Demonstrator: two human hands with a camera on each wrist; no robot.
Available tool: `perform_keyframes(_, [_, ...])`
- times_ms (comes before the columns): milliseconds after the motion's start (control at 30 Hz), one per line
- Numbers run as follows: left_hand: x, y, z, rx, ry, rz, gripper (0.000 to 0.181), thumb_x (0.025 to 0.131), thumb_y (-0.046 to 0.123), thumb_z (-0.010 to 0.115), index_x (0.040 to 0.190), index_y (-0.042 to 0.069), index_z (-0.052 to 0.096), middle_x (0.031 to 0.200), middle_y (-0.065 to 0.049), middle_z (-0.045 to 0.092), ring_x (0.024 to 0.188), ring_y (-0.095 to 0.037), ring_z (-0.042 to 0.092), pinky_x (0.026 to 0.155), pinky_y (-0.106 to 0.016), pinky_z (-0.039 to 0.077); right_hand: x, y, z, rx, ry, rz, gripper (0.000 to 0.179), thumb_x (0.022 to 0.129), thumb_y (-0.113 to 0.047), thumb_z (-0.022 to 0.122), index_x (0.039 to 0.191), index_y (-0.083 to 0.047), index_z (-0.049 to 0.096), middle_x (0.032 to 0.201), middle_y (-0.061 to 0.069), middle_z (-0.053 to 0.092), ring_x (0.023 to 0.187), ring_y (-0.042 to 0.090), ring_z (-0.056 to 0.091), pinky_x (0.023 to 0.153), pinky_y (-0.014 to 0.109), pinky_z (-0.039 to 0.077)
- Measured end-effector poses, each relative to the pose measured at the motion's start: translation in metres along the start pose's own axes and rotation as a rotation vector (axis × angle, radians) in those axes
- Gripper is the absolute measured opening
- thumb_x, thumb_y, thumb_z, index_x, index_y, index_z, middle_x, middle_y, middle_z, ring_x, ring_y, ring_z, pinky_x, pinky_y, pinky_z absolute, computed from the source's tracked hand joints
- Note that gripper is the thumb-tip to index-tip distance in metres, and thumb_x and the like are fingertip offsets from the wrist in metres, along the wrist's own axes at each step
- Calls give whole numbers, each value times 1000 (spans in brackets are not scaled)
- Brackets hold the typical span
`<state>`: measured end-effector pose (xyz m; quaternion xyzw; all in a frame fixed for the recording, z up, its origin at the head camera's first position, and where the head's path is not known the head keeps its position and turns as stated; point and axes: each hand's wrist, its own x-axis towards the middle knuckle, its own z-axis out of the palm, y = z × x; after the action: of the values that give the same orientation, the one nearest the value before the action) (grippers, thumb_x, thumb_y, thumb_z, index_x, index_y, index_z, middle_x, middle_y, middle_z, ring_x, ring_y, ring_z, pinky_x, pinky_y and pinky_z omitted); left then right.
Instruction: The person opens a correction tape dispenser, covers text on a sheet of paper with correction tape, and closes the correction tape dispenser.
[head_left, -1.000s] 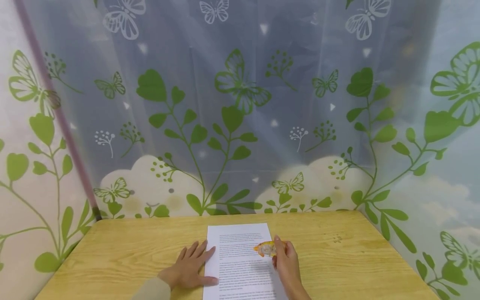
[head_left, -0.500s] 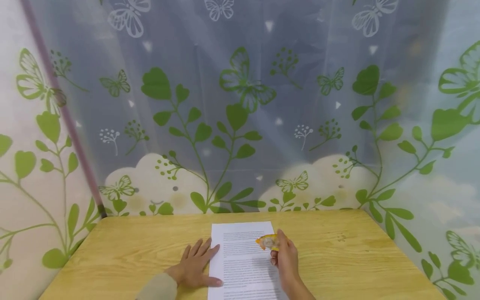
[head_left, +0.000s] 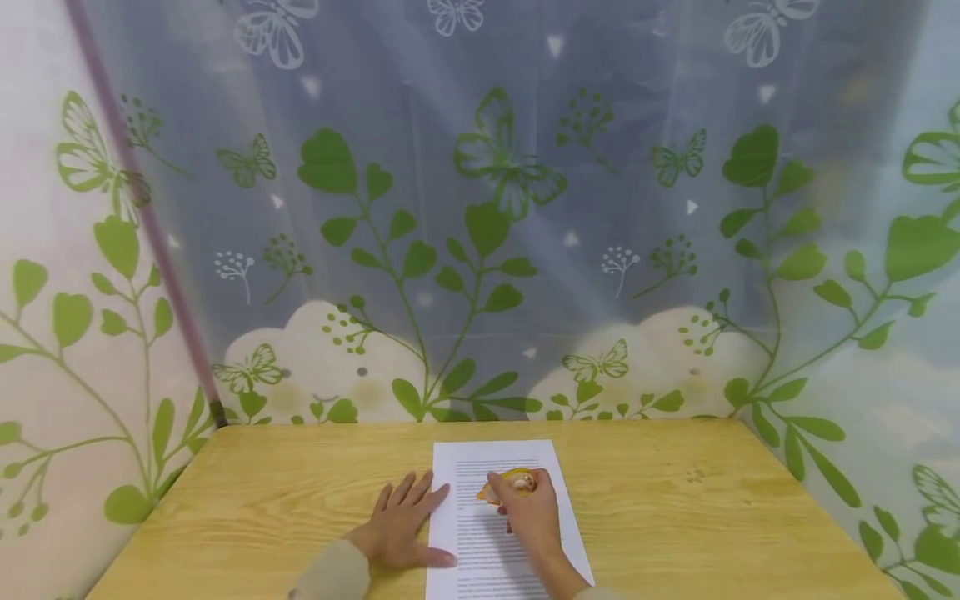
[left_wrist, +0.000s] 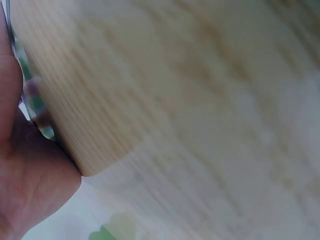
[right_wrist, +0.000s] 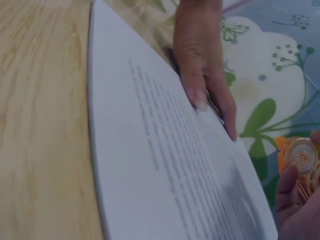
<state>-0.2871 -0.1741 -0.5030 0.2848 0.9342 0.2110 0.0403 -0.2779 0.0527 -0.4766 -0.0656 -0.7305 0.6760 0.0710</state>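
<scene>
A printed sheet of white paper (head_left: 487, 546) lies on the wooden table, its text lines running across it. My left hand (head_left: 401, 529) is spread with straight fingers at the sheet's left edge, and its thumb rests on the paper. Over the upper half of the page, my right hand (head_left: 534, 517) grips an orange-yellow correction tape (head_left: 517, 481) between thumb and fingers. In the right wrist view, a round spool shows through the case of the correction tape (right_wrist: 302, 156). Whether its tip touches the paper cannot be told. The left wrist view shows only part of the left hand (left_wrist: 35, 185) beside the wood.
The wooden table (head_left: 667, 517) extends to both sides of the sheet. Behind its back edge hangs a curtain (head_left: 585, 292) printed with green leaves, butterflies and clouds. Similar printed cloth hangs at the left and right.
My right hand has moved left with the correction tape, from the sheet's right edge to over its text. The left hand keeps its place on the paper; the head view has shifted slightly.
</scene>
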Motion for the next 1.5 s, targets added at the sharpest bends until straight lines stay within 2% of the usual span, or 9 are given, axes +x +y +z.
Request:
perform_keyframes(100, [0, 0, 2, 7, 11, 0, 101, 74, 75, 58, 149, 13, 32, 154, -23, 17, 138, -49, 8, 104, -69, 2, 1, 5, 11, -66, -11, -38, 52, 78, -33, 79, 103, -2, 45, 76, 6, 60, 55, 16, 58, 42, 25, 45])
perform_keyframes(233, [0, 3, 2, 0, 0, 1, 100, 75, 74, 58, 149, 12, 32, 154, -23, 17, 138, -49, 8, 104, -69, 2, 0, 10, 21, -141, -3, -66, 50, 75, -31, 81, 99, -4, 46, 82, 7, 59, 63, 16, 59, 53, 27, 50])
perform_keyframes(333, [1, 3, 2, 0, -8, -9, 100, 75, 73, 59, 149, 12, 32, 154, -22, 17, 139, -48, 8, 104, -69, 2, -1, 13, 25, -202, 1, -74, 50, 75, -30, 81, 99, -4, 46, 86, 7, 59, 70, 16, 59, 61, 28, 51])
perform_keyframes(533, [2, -2, 2, 7, -3, -27, 101, 73, 75, 59, 150, 16, 31, 155, -21, 16, 139, -47, 8, 104, -68, 1, -2, 16, 30, -255, 46, -101, 47, 75, -30, 80, 97, -5, 47, 86, 6, 60, 74, 17, 59, 67, 32, 50])
perform_keyframes(633, [3, -1, 1, 7, -22, -34, 101, 73, 75, 58, 150, 16, 30, 155, -20, 15, 139, -47, 7, 104, -68, 0, -2, 17, 30, -269, 55, -102, 46, 76, -31, 79, 97, -6, 47, 85, 5, 59, 73, 16, 59, 66, 32, 50])
perform_keyframes(933, [-3, 15, -13, 28, -52, -74, 99, 76, 70, 62, 150, 12, 31, 156, -19, 16, 140, -44, 9, 106, -66, 4, -1, 21, 32, -297, -8, -92, 46, 78, -31, 77, 100, -5, 45, 84, 6, 58, 70, 16, 58, 61, 30, 49])
perform_keyframes(1233, [-3, 15, -13, 33, -52, -70, 99, 76, 69, 63, 149, 12, 31, 155, -20, 16, 139, -47, 10, 105, -68, 4, -3, 22, 35, -316, 3, -105, 47, 77, -34, 77, 98, -7, 45, 80, 4, 58, 67, 14, 56, 60, 30, 47])
perform_keyframes(1500, [-3, 16, -13, 35, -43, -66, 99, 76, 69, 63, 149, 11, 32, 155, -21, 17, 139, -46, 11, 105, -68, 4, -3, 23, 36, -399, 22, -149, 49, 76, -38, 78, 97, -8, 45, 79, 2, 58, 66, 13, 55, 58, 31, 46])
